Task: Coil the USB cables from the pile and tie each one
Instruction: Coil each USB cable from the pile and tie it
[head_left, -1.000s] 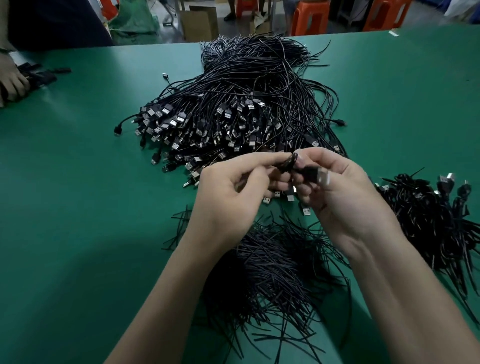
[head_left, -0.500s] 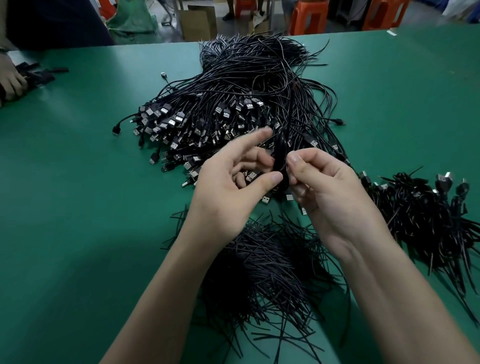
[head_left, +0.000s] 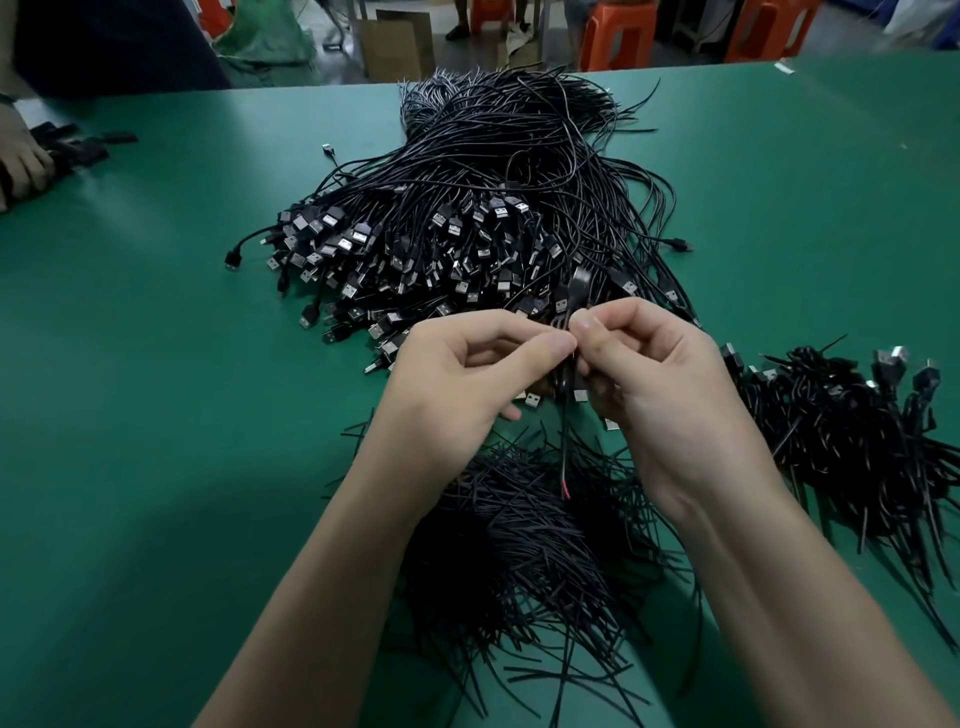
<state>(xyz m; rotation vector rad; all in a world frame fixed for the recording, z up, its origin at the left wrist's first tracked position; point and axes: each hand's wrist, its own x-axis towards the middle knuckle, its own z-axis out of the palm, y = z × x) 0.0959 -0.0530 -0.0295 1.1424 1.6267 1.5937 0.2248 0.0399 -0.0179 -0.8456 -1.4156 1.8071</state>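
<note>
A big pile of loose black USB cables (head_left: 467, 223) lies on the green table (head_left: 156, 415), plugs toward me. My left hand (head_left: 457, 384) and my right hand (head_left: 660, 384) meet just in front of it, fingertips together. Between them they pinch a small coiled black cable (head_left: 566, 374), held upright, with its loose end hanging down to a red tip. A thin tie at the pinch is mostly hidden by my fingers. A heap of black twist ties (head_left: 524, 530) lies under my wrists. Coiled, tied cables (head_left: 857, 431) are heaped on the right.
Another person's hand (head_left: 18, 156) rests on dark items at the far left edge. Beyond the table's far edge stand orange stools (head_left: 618, 36), a cardboard box (head_left: 397, 39) and a green bag (head_left: 260, 36).
My left hand's fingers, spread half a second ago, have curled and now pinch at the coil beside my right thumb. The coil went from lying sideways to upright.
</note>
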